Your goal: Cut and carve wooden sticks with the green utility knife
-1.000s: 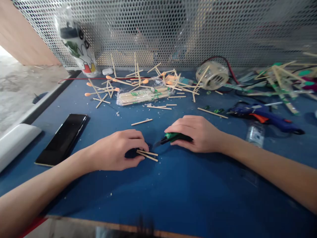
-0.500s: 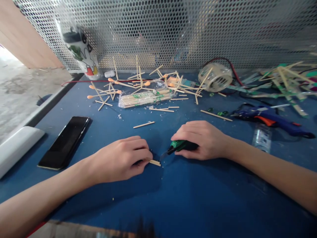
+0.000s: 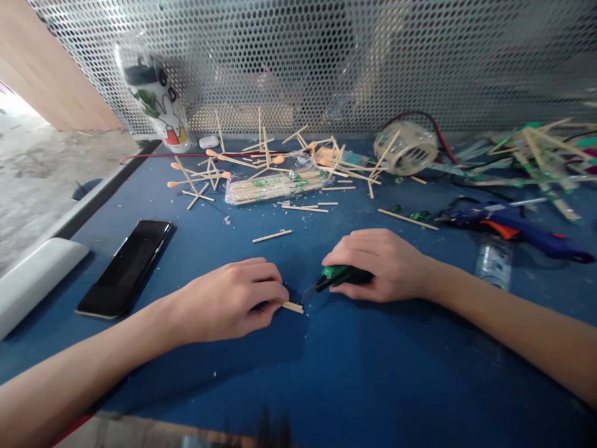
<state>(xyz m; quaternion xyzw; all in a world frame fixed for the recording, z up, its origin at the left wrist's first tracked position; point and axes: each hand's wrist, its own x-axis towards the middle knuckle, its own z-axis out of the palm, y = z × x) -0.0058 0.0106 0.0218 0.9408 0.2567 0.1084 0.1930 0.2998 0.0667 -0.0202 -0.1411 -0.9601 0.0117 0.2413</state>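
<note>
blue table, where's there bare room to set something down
Widest: the near table, between left hand, right hand and front edge. Smaller: between phone and short loose stick. Crowded: the back, around the bagged sticks, and the right, around the glue gun.

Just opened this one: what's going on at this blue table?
The left hand pinches a couple of thin wooden sticks low over the blue table. The right hand grips a green-and-black cutter, its blade pointing toward the stick ends; whether it touches them is hard to tell. Behind the hands lies a plastic-wrapped bundle of sticks, with a phone to the left and a blue glue gun to the right.
</note>
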